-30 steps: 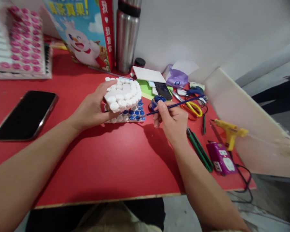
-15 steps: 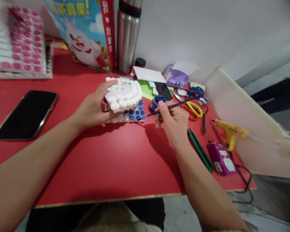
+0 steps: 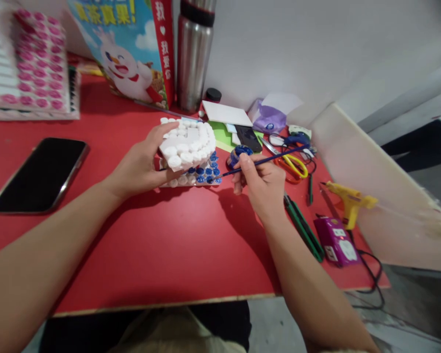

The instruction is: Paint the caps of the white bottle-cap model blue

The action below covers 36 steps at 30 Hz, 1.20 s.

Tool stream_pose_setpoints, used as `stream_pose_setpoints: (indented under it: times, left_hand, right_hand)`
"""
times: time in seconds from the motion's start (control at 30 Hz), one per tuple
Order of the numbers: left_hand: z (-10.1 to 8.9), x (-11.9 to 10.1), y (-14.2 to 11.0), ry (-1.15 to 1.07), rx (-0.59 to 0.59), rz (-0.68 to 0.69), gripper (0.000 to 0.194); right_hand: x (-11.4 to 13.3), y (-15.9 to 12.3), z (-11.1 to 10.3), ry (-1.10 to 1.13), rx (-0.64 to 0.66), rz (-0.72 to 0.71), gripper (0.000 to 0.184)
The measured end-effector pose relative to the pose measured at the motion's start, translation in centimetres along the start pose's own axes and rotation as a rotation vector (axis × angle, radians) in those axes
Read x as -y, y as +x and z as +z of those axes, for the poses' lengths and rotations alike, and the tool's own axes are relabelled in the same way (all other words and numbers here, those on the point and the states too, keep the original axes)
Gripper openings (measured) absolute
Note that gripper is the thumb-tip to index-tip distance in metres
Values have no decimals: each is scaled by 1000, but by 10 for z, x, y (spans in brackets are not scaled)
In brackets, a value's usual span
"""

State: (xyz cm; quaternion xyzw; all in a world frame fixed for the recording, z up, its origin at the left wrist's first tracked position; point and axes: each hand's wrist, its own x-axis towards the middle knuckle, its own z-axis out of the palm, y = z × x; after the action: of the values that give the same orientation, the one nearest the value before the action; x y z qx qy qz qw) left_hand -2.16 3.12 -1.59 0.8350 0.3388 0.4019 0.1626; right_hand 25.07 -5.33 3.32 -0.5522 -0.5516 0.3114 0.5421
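My left hand grips the left side of a white model covered in rounded white knobs, with fingers on top and the thumb below. Its lower front edge bears rows of small round pieces, some coloured blue and some white. Between the thumb and fingers of my right hand is a thin dark-blue paintbrush. The brush tip meets a blue round piece near the model's front right corner. Just behind my right fingers sits a small jar of blue paint, partly hidden.
On the red table a phone lies left. A steel bottle and printed bag stand behind. To the right are scissors, a green cutter, a yellow glue gun and a purple box with a cable.
The brush tip and my right hand have shifted very slightly to the left. My left hand and the white model stay in place.
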Motion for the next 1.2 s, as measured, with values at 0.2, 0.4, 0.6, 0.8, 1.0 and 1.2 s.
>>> stream_pose_setpoints:
  times: [0.2,0.4,0.6,0.8,1.0,1.2]
  left_hand:
    - [0,0,0,-34,0,6,94]
    - [-1,-1,1,-17,10,-14,96]
    - [-1,1,0,-40,24,-19,99]
    - [0,0,0,-29,5,-6,95]
    - [-1,3,0,-29,5,19,96]
    - [0,4,0,-29,-8,18,91]
  right_hand:
    - [2,0,-1,-27,-25,-2,42]
    - [2,-3,7,39,6,-36,43]
    - [1,-5,10,-10,44,-20,42]
    - [0,-5,9,12,46,-49,41]
    - [1,-6,8,-25,21,-93,36]
    - [2,-7,7,-47,36,-71,40]
